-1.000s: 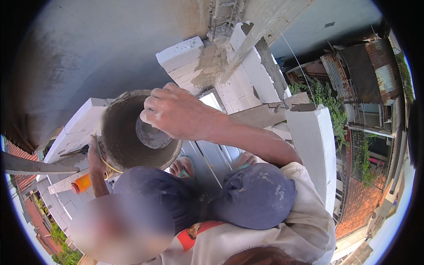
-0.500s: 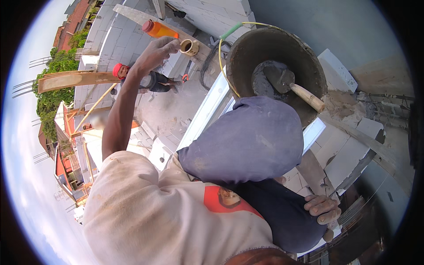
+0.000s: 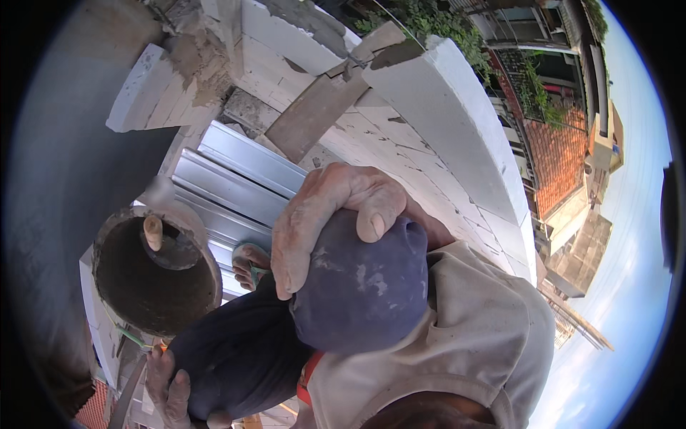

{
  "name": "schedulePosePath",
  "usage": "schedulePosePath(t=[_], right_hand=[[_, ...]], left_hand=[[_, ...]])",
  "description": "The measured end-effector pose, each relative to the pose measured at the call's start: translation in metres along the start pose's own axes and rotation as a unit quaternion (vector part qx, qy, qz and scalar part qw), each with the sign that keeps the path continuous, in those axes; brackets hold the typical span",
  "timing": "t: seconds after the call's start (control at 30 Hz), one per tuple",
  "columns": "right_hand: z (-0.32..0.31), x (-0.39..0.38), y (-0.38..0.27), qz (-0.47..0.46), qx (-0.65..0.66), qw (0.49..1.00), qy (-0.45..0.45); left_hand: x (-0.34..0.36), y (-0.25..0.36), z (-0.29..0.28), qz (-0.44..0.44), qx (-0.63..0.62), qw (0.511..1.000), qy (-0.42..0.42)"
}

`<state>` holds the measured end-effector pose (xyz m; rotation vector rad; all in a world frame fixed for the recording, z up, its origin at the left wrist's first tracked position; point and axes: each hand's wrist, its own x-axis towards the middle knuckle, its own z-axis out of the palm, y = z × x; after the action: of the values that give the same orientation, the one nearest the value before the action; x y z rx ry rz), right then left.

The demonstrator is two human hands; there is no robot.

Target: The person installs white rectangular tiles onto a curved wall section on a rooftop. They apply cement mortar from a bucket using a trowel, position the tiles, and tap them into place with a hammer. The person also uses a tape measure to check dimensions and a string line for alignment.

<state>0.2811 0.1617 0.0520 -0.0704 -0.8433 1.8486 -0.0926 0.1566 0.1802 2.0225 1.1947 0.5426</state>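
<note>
My right hand (image 3: 336,211) is draped over my raised knee, in dark blue cloth (image 3: 364,293). Its fingers are curved but apart, with no object in them. At the lower left my left hand (image 3: 169,390) rests beside my other knee, in dark trousers (image 3: 236,357); its visible fingers are spread and hold nothing. A round, mortar-smeared bucket (image 3: 136,297) stands left of my legs. Inside it is a trowel with a wooden handle (image 3: 152,232), its blade (image 3: 175,254) partly in shade.
My sandalled foot (image 3: 250,263) is on ribbed metal sheeting (image 3: 232,175). Beyond lie a board (image 3: 314,114) and a pale block wall (image 3: 450,121) curving to the right. A white block (image 3: 146,89) stands at the upper left. Tiled roofs (image 3: 557,164) lie outside.
My view has swung to the right, so the bucket now appears at left. My left hand, stretched out near a cup before, has come back beside my knee. My right hand is still on my leg.
</note>
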Motion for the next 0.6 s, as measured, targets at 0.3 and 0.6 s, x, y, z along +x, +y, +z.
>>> schedulePosePath(t=[0.3, 0.6], right_hand=[[0.095, -0.127, 0.015, 0.096, -0.141, 0.9, 0.402], [0.186, -0.187, 0.063, 0.071, -0.264, 0.73, 0.626]], left_hand=[[0.11, 0.058, 0.026, -0.052, 0.117, 0.898, -0.421], [0.091, 0.141, 0.052, -0.049, 0.227, 0.868, -0.439]])
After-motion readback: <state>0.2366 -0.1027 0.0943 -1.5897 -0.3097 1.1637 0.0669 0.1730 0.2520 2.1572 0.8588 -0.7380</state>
